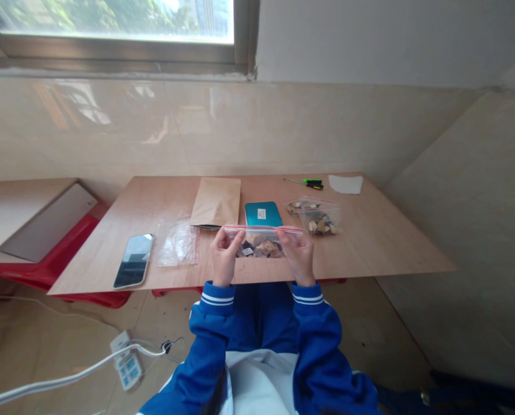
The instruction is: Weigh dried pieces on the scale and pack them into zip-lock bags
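Observation:
A clear zip-lock bag [262, 248] with a red-lined seal is held up at the near part of the table, brownish chunks and a small white label inside. My left hand [226, 253] pinches its top left corner between thumb and fingers. At the top right corner, my right hand [298, 253] grips the seal the same way. Just behind the bag lies a teal box [264, 213] with a white label. To the right rest two more filled zip-lock bags, the nearer bag [321, 219] holding brown and pale pieces, partly over the farther bag [295, 207].
A brown paper bag [216, 202] lies behind my left hand. Empty clear bags [177, 245] and a phone [133, 261] are on the left. Screwdrivers [313, 183] and a white paper piece [345, 184] lie at the back right. A power strip [128, 366] sits on the floor.

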Tool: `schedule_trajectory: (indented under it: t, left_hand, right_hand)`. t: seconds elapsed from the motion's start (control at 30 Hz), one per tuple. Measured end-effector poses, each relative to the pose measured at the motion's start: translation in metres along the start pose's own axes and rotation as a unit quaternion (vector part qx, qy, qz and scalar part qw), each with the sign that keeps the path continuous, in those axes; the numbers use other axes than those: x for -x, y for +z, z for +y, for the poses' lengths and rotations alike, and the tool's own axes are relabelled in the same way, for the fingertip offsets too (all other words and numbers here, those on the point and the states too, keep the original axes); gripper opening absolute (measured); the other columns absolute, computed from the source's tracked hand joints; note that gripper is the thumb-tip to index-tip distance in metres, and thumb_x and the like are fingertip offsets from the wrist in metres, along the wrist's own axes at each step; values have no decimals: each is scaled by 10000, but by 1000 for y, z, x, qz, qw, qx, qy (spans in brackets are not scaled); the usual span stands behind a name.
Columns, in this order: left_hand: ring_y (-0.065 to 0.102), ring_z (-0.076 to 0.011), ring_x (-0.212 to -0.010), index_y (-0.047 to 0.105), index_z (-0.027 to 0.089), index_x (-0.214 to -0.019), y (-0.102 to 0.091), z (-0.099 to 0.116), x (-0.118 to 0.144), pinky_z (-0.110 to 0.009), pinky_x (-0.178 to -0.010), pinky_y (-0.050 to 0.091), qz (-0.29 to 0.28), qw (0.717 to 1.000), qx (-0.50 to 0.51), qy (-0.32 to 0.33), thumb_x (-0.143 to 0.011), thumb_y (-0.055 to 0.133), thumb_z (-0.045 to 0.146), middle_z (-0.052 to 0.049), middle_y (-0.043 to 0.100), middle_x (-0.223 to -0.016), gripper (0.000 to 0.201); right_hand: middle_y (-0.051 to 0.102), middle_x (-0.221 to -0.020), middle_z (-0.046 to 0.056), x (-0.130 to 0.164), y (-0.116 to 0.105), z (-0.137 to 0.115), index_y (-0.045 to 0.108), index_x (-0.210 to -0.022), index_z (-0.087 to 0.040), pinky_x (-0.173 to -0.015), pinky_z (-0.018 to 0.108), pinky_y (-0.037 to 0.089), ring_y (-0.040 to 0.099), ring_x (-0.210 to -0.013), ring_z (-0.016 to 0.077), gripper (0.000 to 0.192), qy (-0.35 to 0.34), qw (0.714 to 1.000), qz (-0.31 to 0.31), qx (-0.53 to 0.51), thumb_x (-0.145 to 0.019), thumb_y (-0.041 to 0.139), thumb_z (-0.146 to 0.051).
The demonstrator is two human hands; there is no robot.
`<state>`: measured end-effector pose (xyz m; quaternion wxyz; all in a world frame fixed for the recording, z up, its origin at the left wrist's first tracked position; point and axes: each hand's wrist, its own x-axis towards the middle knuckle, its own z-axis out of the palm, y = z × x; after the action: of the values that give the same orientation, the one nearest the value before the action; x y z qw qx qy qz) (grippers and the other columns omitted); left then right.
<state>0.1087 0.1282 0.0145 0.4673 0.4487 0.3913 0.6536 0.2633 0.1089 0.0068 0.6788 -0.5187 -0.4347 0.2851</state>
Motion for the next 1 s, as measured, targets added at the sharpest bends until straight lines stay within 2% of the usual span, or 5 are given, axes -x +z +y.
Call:
schedule_trajectory:
  t: [0.27,0.43,0.53,0.7,1.0]
  left_hand:
    - [587,-102,-643,643,179,-766,1,-2,2,-214,-641,478,-6,1000,8,7,-748,745,363,22,639,-689,211]
    - [635,-141,-719,687,182,-820,0,1,-1,-252,-697,517,-45,999,0,1,-714,769,373,-11,686,-755,233]
    - [634,-140,-669,687,176,-766,0,1,-1,-254,-652,521,-44,999,-4,-21,-675,795,379,-7,688,-707,247]
    - [619,-134,-569,686,163,-704,2,2,-1,-256,-575,508,-36,998,10,-58,-651,806,403,-7,676,-627,273]
    - [599,-123,-558,693,162,-711,2,4,1,-241,-543,477,-1,999,-42,-26,-664,799,386,1,675,-628,252]
  right_hand:
    - [726,-889,46,0,3,-12,696,-800,-218,-914,386,531,670,-911,209,144,-30,999,-10,-27,-788,689,-361]
    - [708,-1133,63,1,4,-13,681,-955,-234,-959,451,530,634,-1110,244,272,35,984,-94,-145,-791,684,-451]
    - [686,-1207,75,3,6,-10,694,-1033,-228,-972,455,525,616,-1158,258,351,56,978,-134,-147,-760,724,-448]
    - [741,-1069,55,4,9,-6,750,-886,-218,-925,437,549,694,-982,239,194,44,986,-106,-119,-774,730,-376]
    - [765,-882,44,3,10,-7,754,-829,-204,-868,404,566,707,-895,238,191,16,998,-48,-47,-739,755,-373]
